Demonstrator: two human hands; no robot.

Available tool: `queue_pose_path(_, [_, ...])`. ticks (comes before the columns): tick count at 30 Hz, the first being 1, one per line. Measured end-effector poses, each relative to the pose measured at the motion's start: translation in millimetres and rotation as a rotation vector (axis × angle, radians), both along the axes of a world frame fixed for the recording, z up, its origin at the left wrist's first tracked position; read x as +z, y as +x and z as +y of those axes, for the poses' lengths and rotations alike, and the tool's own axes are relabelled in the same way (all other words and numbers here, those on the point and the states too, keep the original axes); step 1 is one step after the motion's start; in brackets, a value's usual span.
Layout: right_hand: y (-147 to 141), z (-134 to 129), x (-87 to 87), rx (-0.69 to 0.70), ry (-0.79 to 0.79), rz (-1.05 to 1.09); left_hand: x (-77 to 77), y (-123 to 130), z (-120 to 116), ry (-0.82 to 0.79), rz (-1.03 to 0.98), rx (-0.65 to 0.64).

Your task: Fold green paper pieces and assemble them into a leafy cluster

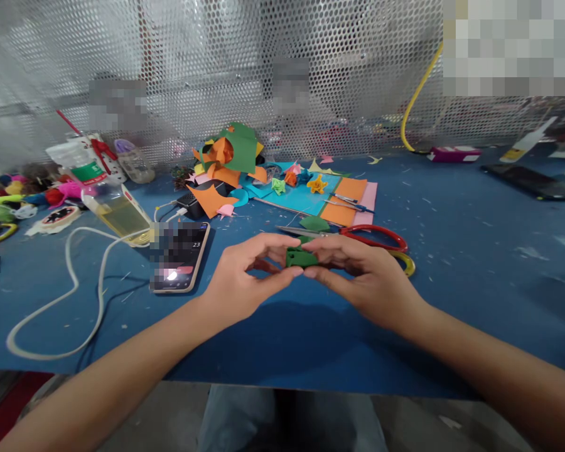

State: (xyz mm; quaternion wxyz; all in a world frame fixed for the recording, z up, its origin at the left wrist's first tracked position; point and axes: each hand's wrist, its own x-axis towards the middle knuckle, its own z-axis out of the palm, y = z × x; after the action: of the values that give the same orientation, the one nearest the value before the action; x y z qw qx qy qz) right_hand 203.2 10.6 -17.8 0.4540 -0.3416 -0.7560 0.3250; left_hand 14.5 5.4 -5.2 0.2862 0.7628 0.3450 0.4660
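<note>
The left hand [240, 270] and the right hand [381, 285] both grasp a small green paper piece [301, 257], each pinching it between thumb and fingers, with their fingertips close together. The piece is held just on the person's side of the scissors [367, 226], which lie on the blue table [452, 301] with the blades pointing left; the right hand partly covers their yellow handle.

Just beyond the scissors' blades lies a green paper scrap [314, 223]. Farther beyond the scissors, a blue sheet [301, 199] bears small folded paper flowers, among them a yellow-orange flower [317, 184]. Beyond the scissors and to their left rises a heap of paper scraps [242, 150], mostly orange and green. Well to the left of the scissors are a lit phone [183, 257] and a looping white cable [51, 356]. Far to the right of the scissors, near the mesh wall [358, 63], sits a purple box [454, 154].
</note>
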Motion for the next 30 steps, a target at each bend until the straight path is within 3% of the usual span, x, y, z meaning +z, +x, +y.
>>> queue_pose_path(5, [1.7, -0.8, -0.8, -0.078, 0.142, -0.088, -5.4, -0.1, -1.3, 0.168, 0.070, 0.003])
queue_pose_path(8, [2.7, -1.8, -1.7, -0.089, 0.229, -0.131, -4.2, 0.4, -2.5, 0.172, 0.069, -0.005])
queue_pose_path(11, [4.6, -1.2, -2.0, -0.105, 0.423, -0.189, 1.6, 1.1, -1.4, -0.038, -0.018, -0.005])
queue_pose_path(15, [9.2, 3.0, -0.8, -0.107, 0.741, -0.306, 8.3, 0.0, 5.4, -0.507, -0.141, -0.119])
queue_pose_path(18, [11.7, 5.3, 0.0, -0.011, 0.821, -0.369, 9.3, -1.2, 8.7, -0.704, -0.117, -0.194])
queue_pose_path(21, [10.5, 3.8, 2.0, -0.008, 0.715, -0.354, 10.6, -1.5, 7.1, -0.558, 0.067, -0.127])
queue_pose_path(25, [4.9, -1.1, 8.5, -0.032, 0.238, -0.289, 13.7, -1.9, 3.8, -0.160, 0.236, -0.008])
queue_pose_path(27, [2.9, -2.4, 11.4, -0.016, -0.009, -0.254, 14.4, -3.2, 4.0, -0.184, 0.252, -0.048])
queue_pose_path(30, [2.3, -1.8, 11.5, 0.044, -0.257, -0.216, 13.4, -5.8, 6.7, -0.368, 0.290, -0.101])
